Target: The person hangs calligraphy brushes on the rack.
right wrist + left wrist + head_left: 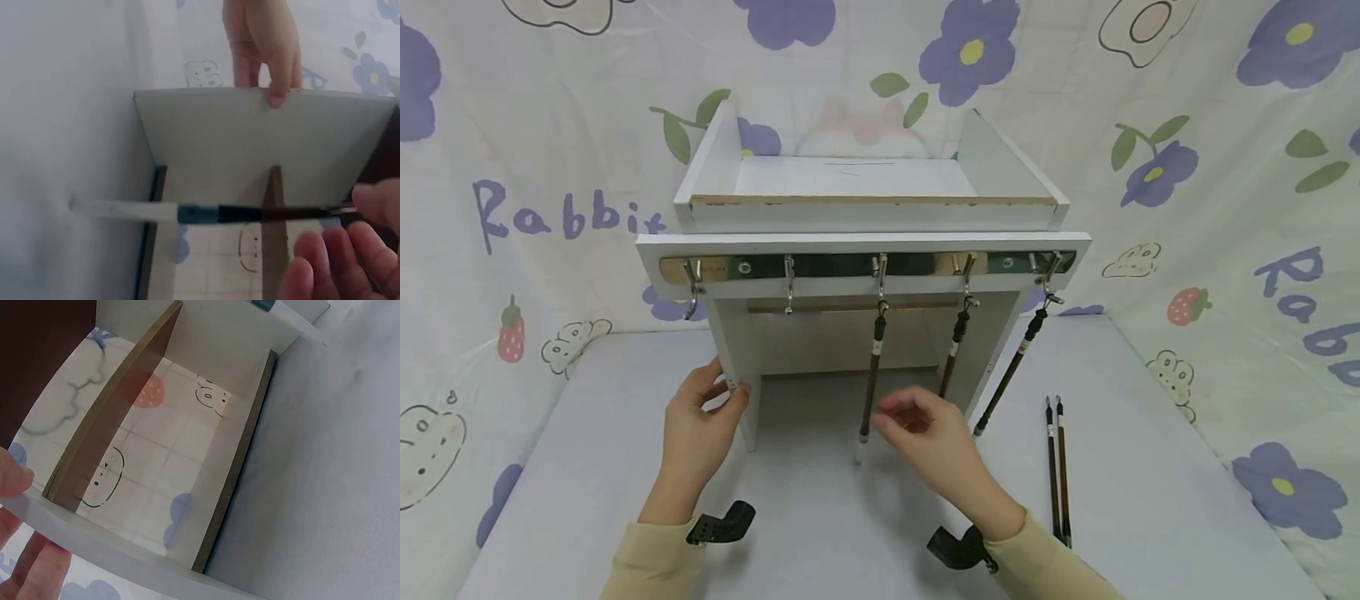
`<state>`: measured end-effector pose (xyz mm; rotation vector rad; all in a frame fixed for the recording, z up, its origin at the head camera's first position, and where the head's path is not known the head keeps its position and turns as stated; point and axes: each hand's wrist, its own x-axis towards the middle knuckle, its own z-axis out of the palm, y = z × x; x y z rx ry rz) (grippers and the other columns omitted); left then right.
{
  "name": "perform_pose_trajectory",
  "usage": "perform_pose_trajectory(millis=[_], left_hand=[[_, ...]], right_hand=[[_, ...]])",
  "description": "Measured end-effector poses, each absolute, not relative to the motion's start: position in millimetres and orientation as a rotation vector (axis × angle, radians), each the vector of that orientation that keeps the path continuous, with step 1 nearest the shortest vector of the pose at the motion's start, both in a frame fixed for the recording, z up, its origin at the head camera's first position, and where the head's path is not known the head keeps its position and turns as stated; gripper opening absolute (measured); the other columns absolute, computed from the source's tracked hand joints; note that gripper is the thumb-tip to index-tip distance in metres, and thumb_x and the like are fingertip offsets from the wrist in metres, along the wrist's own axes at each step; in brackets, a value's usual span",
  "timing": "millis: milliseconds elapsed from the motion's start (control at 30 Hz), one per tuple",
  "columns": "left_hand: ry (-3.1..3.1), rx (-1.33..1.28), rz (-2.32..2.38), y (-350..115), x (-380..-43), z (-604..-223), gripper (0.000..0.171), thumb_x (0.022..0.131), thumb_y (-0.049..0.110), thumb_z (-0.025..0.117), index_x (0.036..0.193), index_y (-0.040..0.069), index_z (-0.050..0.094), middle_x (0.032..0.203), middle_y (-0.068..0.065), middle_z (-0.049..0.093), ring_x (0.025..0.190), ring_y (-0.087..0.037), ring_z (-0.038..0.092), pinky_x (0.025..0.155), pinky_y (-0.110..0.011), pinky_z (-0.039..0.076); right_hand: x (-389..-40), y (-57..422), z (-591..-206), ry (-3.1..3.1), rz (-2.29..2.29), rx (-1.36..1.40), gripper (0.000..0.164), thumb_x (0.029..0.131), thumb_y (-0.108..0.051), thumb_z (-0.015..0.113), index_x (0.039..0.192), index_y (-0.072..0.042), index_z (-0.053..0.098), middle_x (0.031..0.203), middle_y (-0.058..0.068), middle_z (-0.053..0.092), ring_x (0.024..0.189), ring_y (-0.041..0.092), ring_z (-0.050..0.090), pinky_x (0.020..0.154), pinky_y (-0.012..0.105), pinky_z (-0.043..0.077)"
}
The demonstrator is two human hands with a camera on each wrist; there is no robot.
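Left hand [700, 425]: pinches the front edge of the left side panel of the white shelf [874, 220], thumb on the inner face, fingers outside; we judge it is steadying the shelf.
First two hooks: at the left of the metal rail [835, 266], the first hook [691, 292] and second hook [789, 285] carry no brush.
Middle brush [873, 367]: hangs by its top loop from the third of five hooks, pale tip downward.
Right hand [936, 433]: fingers loosely bent, thumb apart from forefinger, pinching nothing that we can see; it is just beside the middle brush's handle, and we cannot tell whether they touch. We take the step in hand to be settling or letting go of this brush.
Fourth brush [953, 354] and fifth brush [1013, 375]: hang from the two hooks at the right, both slanting.
Lying pair: a left brush [1053, 483] and a right brush [1063, 483] lie side by side on the bench [1157, 508]. The next move, we think, calls for lifting one and slipping its loop over the second hook.
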<state>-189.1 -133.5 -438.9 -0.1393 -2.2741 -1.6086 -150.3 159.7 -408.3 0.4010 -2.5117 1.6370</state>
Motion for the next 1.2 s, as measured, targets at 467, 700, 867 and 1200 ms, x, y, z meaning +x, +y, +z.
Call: perform_pose_trajectory(millis=[467,700,867,1200], left_hand=[[-2.284,-0.144,-1.587,-133,-189,-436,0.048,0.092,0.006,0.064,0.139,0.013,0.054,0.124,-0.007,0.058,0.109,-0.028,0.059,0.080,-0.014,0.051],[-2.258,-0.174,-1.593,-134,-188,-437,0.047,0.092,0.011,0.065,0.138,0.018,0.055,0.123,-0.004,0.059,0.108,-0.026,0.059,0.080,-0.014,0.051],[-2.247,-0.185,-1.591,-134,-189,-437,0.047,0.092,0.009,0.066,0.137,0.018,0.056,0.122,-0.004,0.059,0.106,-0.025,0.060,0.078,-0.011,0.051],[-2.260,-0.183,-1.587,-135,-189,-440,0.046,0.092,0.009,0.065,0.137,0.016,0.056,0.125,-0.006,0.058,0.107,-0.027,0.059,0.078,-0.010,0.050]], right_hand=[[-131,238,-405,-2.817,1.525,0.529,0.025,0.088,-0.027,0.073,0.109,-0.017,0.068,0.098,-0.003,0.068,0.089,0.015,0.064,0.076,0.030,0.056],[-124,287,-414,-2.882,1.527,0.369,0.028,0.087,-0.034,0.072,0.110,-0.017,0.068,0.100,0.001,0.070,0.091,0.017,0.066,0.077,0.029,0.057],[-125,322,-425,-2.901,1.535,0.099,0.040,0.087,-0.039,0.071,0.117,-0.012,0.066,0.105,0.004,0.069,0.095,0.024,0.065,0.079,0.030,0.056],[-135,374,-451,-2.840,1.486,-0.407,0.067,0.088,-0.047,0.068,0.132,0.002,0.054,0.116,0.017,0.065,0.099,0.030,0.065,0.079,0.034,0.057]])
